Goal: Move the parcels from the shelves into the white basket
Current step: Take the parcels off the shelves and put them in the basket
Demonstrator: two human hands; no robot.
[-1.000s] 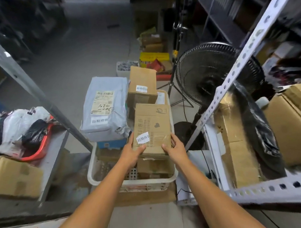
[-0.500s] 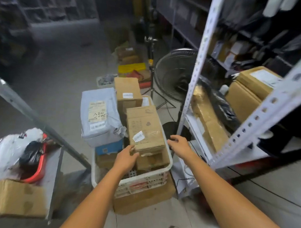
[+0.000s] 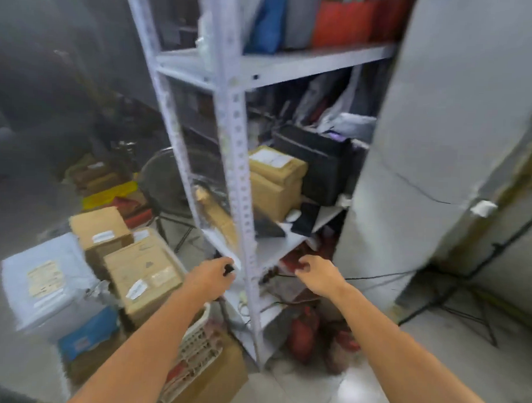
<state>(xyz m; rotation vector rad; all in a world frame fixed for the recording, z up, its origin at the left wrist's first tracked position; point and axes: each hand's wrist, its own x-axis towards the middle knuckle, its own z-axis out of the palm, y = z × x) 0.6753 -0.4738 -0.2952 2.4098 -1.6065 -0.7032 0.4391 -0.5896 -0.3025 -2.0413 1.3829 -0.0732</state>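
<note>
The white basket [image 3: 198, 337] stands at lower left, piled with cardboard parcels [image 3: 141, 272] and a grey mailer bag [image 3: 48, 281]. To its right rises a white metal shelf rack [image 3: 238, 170]. A tan cardboard parcel [image 3: 274, 180] with a white label sits on its middle shelf, beside a black box [image 3: 317, 161]. My left hand [image 3: 211, 277] hovers at the rack's front post, fingers loosely curled, holding nothing. My right hand [image 3: 319, 275] hangs before the lower shelf, fingers relaxed and empty. The frame is motion-blurred.
A black standing fan [image 3: 160, 179] is behind the basket. More boxes and a yellow item [image 3: 108, 192] lie on the floor beyond. A grey pillar [image 3: 427, 131] stands right of the rack. Cables [image 3: 454, 286] and red objects [image 3: 305, 332] lie on the floor below.
Both hands let go of the cardboard parcel, which stays on the basket pile. My view swung right and up to the shelf rack, and both hands moved toward it.
</note>
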